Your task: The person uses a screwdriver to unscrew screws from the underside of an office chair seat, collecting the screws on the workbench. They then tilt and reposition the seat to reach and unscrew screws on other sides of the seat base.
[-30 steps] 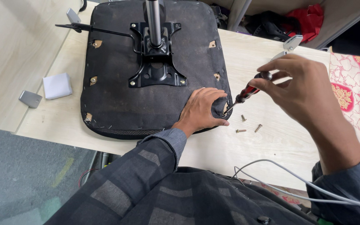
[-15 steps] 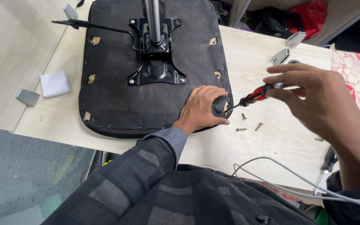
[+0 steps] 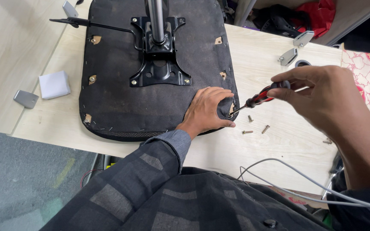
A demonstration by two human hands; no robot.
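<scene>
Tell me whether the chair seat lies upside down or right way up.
Upside down: the chair seat shows its black metal mounting plate and post on top.

An upturned chair seat (image 3: 120, 98) lay on the surface (image 3: 279, 145), with a metal mounting plate (image 3: 159, 70) bolted at its middle. The left hand (image 3: 206, 110) rested on the seat's near right corner, and the right hand (image 3: 322, 98) held a screwdriver (image 3: 258, 99) just right of it, tip at that corner. Loose screws (image 3: 255, 127) lay on the surface beside the seat, under the screwdriver; a small block (image 3: 54, 84) lay left of the seat, two brackets (image 3: 295, 47) beyond the right hand.
</scene>
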